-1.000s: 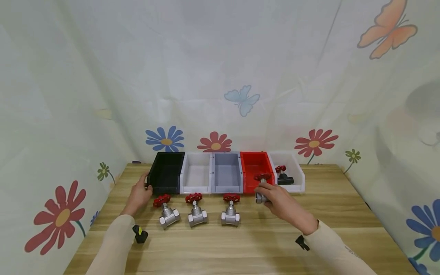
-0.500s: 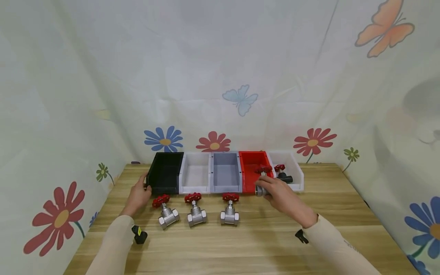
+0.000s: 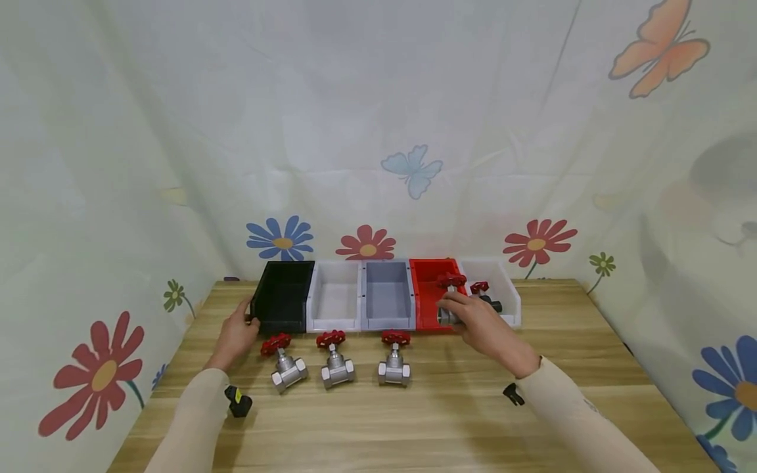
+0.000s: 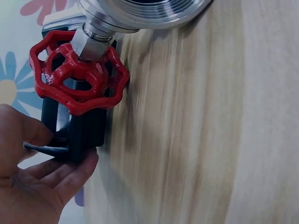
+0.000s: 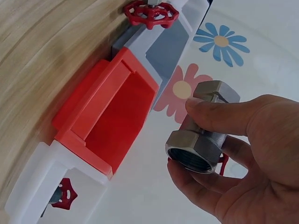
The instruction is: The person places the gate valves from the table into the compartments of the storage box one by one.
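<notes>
pale cloth (image 3: 355,131) printed with flowers and butterflies hung behind a wood-grain table (image 3: 414,427), where five open bins stood side by side. the right hand (image 3: 481,325) pinched a silver metal valve (image 5: 203,141) between thumb and fingers, over the red bin (image 3: 426,305). its body had a dull shine and faceted hexagonal ends; the one facing the wrist camera showed a dark, threaded bore. its red handwheel (image 3: 451,280) stood uppermost in the head view. the left hand (image 3: 236,335) pinched the side of the black bin (image 3: 284,324) between thumb and fingers. three similar valves (image 3: 337,373) sat in a row before the bins. a dark valve (image 3: 494,303) lay in the rightmost white bin (image 3: 497,279).
</notes>
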A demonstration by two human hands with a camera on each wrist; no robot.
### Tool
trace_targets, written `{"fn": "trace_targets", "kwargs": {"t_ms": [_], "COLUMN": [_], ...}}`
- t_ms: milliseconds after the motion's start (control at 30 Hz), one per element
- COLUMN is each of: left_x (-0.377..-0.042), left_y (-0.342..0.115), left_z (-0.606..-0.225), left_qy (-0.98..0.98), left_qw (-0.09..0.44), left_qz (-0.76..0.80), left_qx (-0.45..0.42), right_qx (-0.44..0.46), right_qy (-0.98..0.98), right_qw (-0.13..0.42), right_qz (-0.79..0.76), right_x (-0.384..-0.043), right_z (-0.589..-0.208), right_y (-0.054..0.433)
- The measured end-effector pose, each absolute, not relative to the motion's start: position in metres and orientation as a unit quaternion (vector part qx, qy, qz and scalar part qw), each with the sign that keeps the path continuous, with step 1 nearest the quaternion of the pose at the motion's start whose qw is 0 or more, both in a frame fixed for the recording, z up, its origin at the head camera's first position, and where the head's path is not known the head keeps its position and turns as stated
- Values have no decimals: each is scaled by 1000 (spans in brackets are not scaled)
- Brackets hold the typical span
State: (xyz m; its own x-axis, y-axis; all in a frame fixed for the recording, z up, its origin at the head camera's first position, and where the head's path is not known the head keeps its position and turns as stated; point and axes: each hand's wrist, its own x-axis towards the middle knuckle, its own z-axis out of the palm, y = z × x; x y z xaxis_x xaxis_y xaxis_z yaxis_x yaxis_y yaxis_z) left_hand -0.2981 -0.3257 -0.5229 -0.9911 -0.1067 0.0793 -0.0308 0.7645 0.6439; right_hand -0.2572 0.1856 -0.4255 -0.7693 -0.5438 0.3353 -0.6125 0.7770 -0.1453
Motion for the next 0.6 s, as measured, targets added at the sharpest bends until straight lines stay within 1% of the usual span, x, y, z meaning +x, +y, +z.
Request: {"fn": "trace_targets", "kwargs": {"t_ms": [167, 433, 600], "left_x": [-299, -302, -304], "left_y": [-325, -323, -323], "left_z": [-516, -518, -518], "left_qy": [-939, -944, -947], "left_qw": [57, 115, 129], "left_qz": [-338, -310, -296], "left_qx": [33, 0, -1], "right_qx": [309, 323, 312], "right_qy": [-933, -925, -930], "right_qw": [132, 145, 137], "right_qz": [130, 136, 137], "right_x": [-262, -273, -283], "right_z": [-428, -431, -432], "right_y": [185, 185, 184]}}
